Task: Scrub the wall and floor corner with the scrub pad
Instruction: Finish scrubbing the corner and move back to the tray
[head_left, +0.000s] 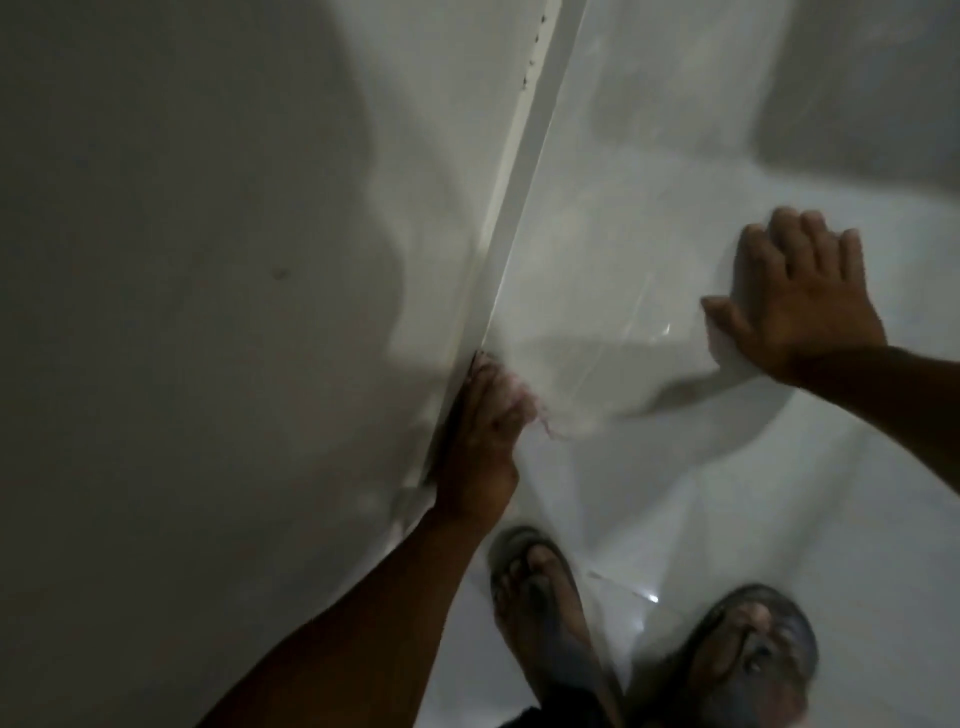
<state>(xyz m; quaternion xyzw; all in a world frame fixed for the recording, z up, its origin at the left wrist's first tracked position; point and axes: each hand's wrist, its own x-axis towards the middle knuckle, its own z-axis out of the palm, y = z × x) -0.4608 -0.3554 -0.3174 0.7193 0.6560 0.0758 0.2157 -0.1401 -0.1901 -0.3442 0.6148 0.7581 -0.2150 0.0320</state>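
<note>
My left hand (480, 431) is pressed into the line where the pale wall (208, 260) meets the glossy white floor (623, 234). Its fingers are closed on a blurred pinkish scrub pad (517, 397), which touches the white skirting strip (511, 218) and the floor beside it. Most of the pad is hidden under the fingers. My right hand (800, 296) lies flat on the floor to the right with its fingers apart. A pale patch (724, 351) shows under its palm edge; I cannot tell whether it is a cloth.
My two feet in dark sandals stand on the floor at the bottom, the left foot (540, 587) close to the wall and the right foot (753, 654) further right. A row of small dark spots (535, 49) marks the skirting far up.
</note>
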